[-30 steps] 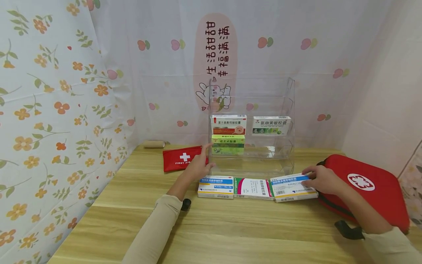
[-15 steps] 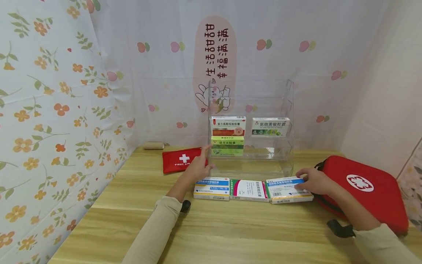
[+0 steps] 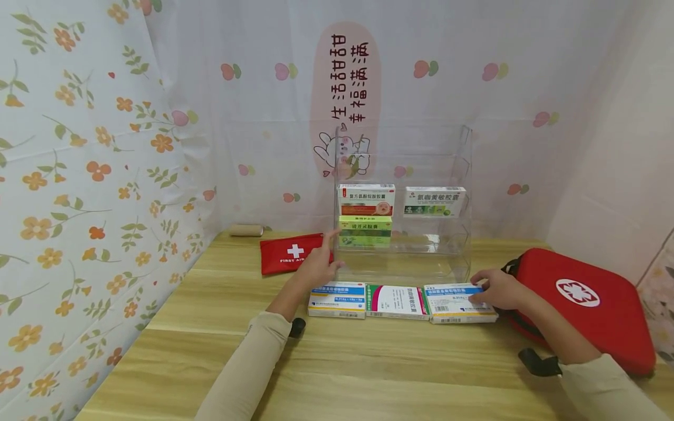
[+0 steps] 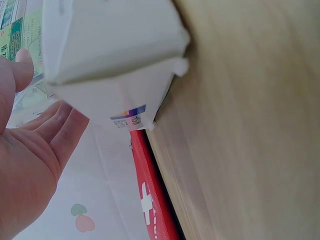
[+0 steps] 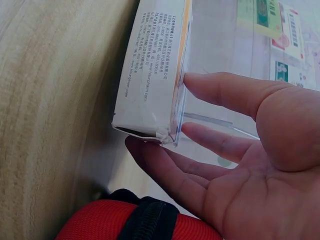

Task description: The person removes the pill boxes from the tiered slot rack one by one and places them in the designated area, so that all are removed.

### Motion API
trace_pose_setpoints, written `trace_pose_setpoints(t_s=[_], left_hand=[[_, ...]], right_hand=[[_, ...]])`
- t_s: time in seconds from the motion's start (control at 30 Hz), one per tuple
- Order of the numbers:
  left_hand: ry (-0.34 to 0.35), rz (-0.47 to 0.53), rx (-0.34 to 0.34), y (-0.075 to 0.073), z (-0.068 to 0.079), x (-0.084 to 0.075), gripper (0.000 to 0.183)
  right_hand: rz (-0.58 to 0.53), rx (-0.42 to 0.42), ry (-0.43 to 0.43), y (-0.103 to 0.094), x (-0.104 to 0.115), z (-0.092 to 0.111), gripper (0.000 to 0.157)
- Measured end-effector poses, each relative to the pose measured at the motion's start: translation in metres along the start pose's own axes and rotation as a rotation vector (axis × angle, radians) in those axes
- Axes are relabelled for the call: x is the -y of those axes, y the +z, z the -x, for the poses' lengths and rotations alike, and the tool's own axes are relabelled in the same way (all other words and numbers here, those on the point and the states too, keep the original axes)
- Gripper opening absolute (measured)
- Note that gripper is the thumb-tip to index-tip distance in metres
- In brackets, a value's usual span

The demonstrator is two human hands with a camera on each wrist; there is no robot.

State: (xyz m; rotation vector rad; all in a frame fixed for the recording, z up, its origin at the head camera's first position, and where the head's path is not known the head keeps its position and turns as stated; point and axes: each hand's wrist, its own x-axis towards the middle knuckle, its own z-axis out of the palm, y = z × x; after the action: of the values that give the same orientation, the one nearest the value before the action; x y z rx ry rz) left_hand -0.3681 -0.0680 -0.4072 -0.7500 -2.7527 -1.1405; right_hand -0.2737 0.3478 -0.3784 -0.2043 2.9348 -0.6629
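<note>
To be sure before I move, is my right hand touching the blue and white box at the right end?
Touching. In the right wrist view, the right hand has its thumb tip against the box, no gap.

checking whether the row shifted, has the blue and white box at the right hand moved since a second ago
Yes: in the head view, the blue and white box has slid left against the clear stand and lies straighter.
</note>
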Motion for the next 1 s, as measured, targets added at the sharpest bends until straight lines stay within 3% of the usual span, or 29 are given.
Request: trace_pose_setpoints(t_s=[0.67,1.0], left_hand=[[-0.012,0.04,0.014,0.0,0.003,0.0,0.084],[-0.012,0.02,0.004,0.0,0.001,-0.002,0.085]], right_hand=[[-0.035,0.022,0.008,-0.003,0.009,0.005,0.056],[-0.074,0.009,-0.009,-0.004,0.02,0.017,0.062]])
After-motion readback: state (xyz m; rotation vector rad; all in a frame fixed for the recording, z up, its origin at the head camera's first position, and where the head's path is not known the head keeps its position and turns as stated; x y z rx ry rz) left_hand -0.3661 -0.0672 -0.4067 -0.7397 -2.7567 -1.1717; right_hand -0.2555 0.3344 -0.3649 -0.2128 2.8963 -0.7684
